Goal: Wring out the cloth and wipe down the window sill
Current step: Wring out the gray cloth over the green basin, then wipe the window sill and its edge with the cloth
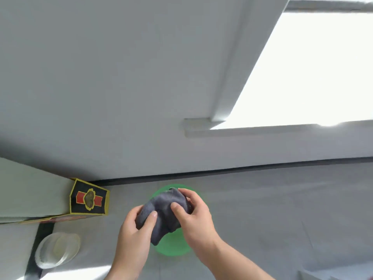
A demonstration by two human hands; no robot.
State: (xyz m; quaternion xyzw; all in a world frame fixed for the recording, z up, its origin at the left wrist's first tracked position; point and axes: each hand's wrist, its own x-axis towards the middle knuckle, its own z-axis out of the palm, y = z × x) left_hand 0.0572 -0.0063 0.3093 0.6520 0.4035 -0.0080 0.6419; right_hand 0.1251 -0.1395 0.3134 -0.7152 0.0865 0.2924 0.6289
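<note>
Both hands are gripping the grey cloth (164, 211) over the green basin (173, 247) — left hand (134, 227) and right hand (194, 215) with fingers curled round its ends, so I'd say the wringing's happening. Next it's needing lifting to the window sill (262, 131) — well above.

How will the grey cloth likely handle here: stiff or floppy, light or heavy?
Probably floppy: the grey cloth bunches and folds between the left hand and right hand, its lower end drooping. Possibly damp and heavier than it looks, as it is held over a green basin.
</note>
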